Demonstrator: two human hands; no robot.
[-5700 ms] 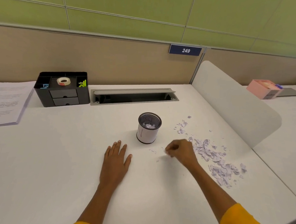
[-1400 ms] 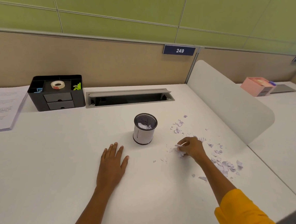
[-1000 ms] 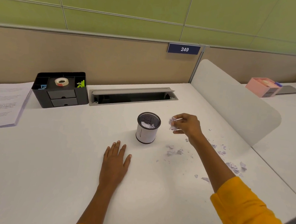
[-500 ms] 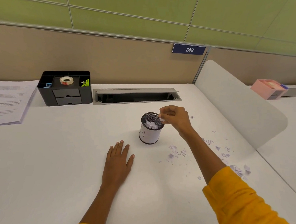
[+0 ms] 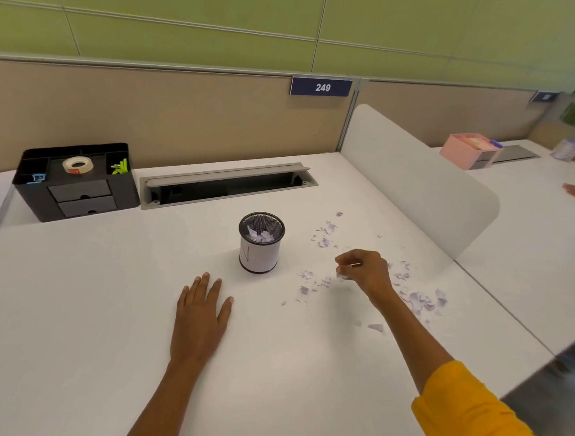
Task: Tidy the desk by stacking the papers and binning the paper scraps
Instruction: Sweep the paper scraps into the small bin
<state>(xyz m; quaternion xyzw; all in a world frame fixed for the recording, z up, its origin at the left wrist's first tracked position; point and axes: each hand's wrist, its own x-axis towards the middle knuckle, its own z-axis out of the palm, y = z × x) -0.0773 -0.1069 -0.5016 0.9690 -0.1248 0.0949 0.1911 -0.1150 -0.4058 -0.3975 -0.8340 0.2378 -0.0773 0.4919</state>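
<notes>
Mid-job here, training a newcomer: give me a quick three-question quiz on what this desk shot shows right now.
1. True or false: the left hand lies flat on the desk.
2. Which hand is at the paper scraps: A left, B right, C neither?
3. Fill in: scraps already collected sit inside the mesh ____.

Key: 1 true. 2 B: the right hand, fingers curled, pinches scraps just right of the cup. 3 cup.
</notes>
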